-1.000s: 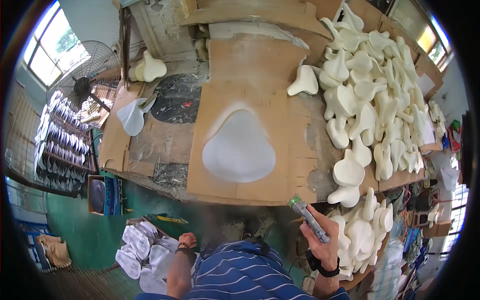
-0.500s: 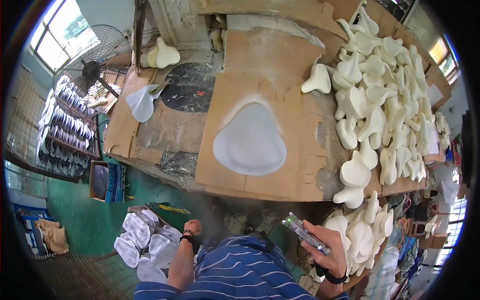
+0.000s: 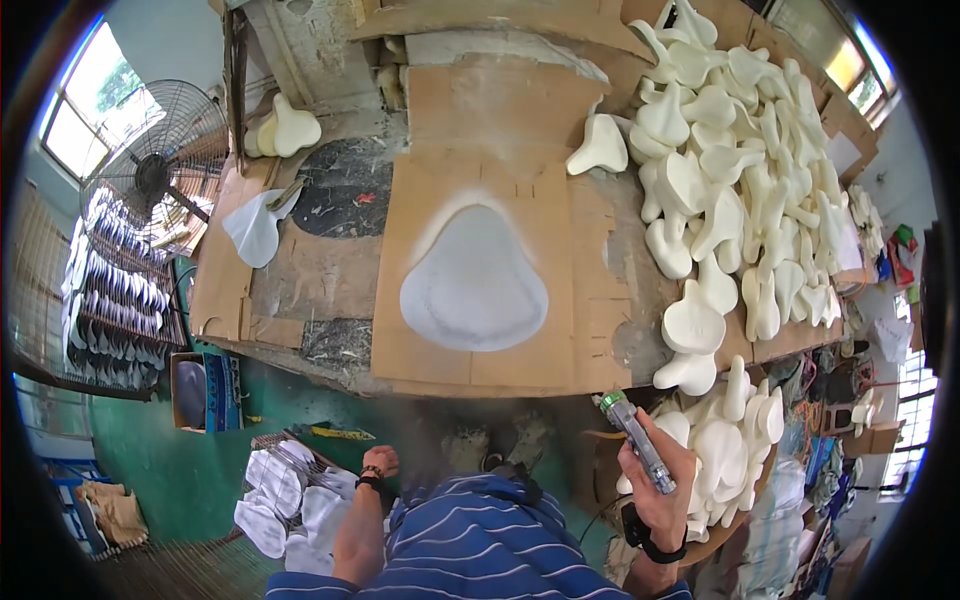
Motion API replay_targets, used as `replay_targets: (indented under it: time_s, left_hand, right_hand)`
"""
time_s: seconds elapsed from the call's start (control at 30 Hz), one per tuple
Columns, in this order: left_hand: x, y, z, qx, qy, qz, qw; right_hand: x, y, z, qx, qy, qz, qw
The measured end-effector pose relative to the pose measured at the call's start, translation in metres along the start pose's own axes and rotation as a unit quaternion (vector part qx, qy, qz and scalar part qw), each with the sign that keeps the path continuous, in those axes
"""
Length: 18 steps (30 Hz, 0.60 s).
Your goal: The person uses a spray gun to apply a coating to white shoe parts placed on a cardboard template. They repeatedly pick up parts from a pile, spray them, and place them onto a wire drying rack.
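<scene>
My right hand [image 3: 662,490] grips a slim grey spray gun [image 3: 636,440] with a green tip, held low in front of the bench's right end. My left hand [image 3: 379,462] hangs down at my side, fingers curled, above a crate of white shaped pieces [image 3: 290,500]. On the bench a brown cardboard sheet [image 3: 482,280] carries a pale, rounded spray outline [image 3: 474,285] in its middle, and nothing lies on it. A large heap of white foam saddle shapes [image 3: 740,180] covers the right of the bench and spills to a lower pile [image 3: 725,440] by my right hand.
A floor fan [image 3: 155,170] stands at the left, beside racks of dark pieces [image 3: 110,290]. A white shape [image 3: 255,228] and two cream shapes [image 3: 285,130] lie on the bench's left. A blue box [image 3: 200,390] sits on the green floor.
My view has shifted so the bench sits lower and closer. My right hand has dropped slightly with the spray gun. My left hand stays at my side.
</scene>
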State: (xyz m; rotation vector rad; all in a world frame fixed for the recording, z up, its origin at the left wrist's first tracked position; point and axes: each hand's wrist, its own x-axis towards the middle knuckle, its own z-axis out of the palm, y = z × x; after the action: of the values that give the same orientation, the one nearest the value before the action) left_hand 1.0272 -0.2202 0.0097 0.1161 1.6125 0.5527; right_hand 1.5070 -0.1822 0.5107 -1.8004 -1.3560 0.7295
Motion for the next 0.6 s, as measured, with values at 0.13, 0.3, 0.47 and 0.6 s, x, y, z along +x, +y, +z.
replay_targets:
  time_s: [0.13, 0.3, 0.47, 0.6]
  left_hand:
    - [-0.013, 0.018, 0.022, 0.067, 0.048, 0.006, 0.997]
    - [-0.005, 0.016, 0.021, 0.043, 0.017, -0.003, 0.999]
    - [0.031, -0.011, -0.007, 0.150, -0.056, 0.099, 0.982]
    - [0.002, 0.017, 0.020, 0.033, -0.010, -0.005, 0.999]
  right_hand:
    - [-0.003, 0.002, 0.001, 0.004, 0.020, 0.012, 1.000]
    - [-0.014, -0.006, -0.002, -0.016, -0.037, 0.040, 0.998]
    - [-0.023, -0.004, -0.003, -0.023, -0.107, 0.016, 0.994]
    - [-0.025, 0.000, 0.007, 0.005, -0.008, 0.045, 0.999]
